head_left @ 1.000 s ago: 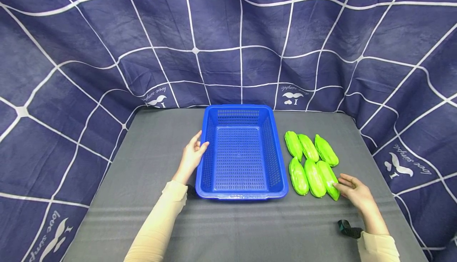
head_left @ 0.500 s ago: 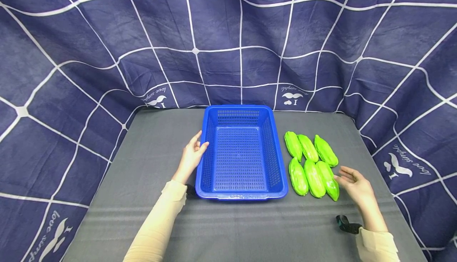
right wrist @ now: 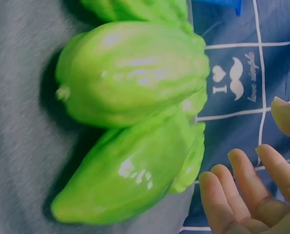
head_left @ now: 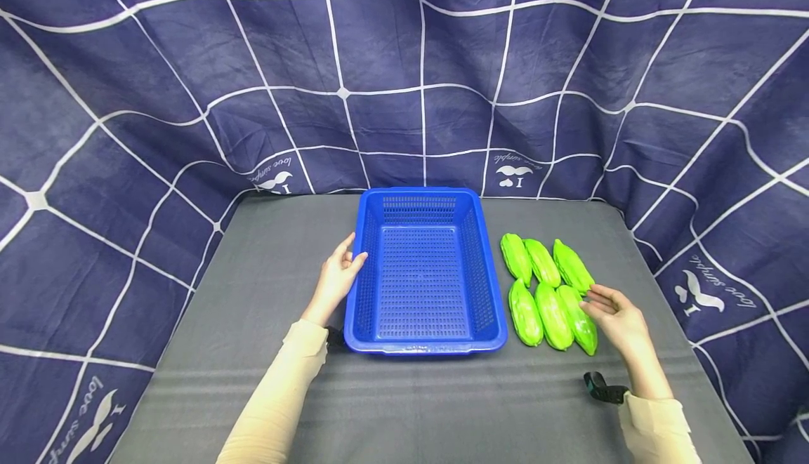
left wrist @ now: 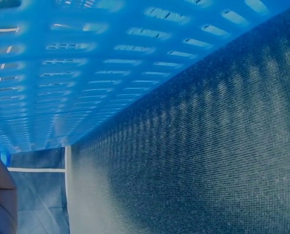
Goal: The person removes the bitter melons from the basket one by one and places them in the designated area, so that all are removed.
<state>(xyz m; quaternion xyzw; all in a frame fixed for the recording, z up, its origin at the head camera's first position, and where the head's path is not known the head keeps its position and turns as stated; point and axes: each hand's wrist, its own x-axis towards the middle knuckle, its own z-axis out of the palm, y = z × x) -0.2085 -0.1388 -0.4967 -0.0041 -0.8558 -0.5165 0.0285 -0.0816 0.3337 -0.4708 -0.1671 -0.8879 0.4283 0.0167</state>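
A blue plastic basket (head_left: 420,346) with slotted walls stands in the middle of the grey table, nothing inside it. My left hand (head_left: 335,278) holds its left rim, thumb over the edge and fingers outside. Only part of that hand (left wrist: 1,195) shows in the left wrist view. Right of the basket lie several glossy green, ridged, gourd-like fruits in two rows. My right hand (head_left: 619,316) hovers by the front-row gourd (head_left: 578,320) at the right end, near the back-row gourd (head_left: 571,267). In the right wrist view, its fingers (right wrist: 252,185) are spread apart from the gourds, gripping nothing.
A dark blue cloth (head_left: 392,120) with white lines hangs behind and beside the grey table (head_left: 272,239). Black wrist camera mounts (head_left: 605,388) stick out from the wrists. The gourds lie close together, some touching.
My right hand has lifted off the right front gourd and moved slightly away from me, toward the back row. The left hand, basket and gourds stay in place; the head view shifts slightly.
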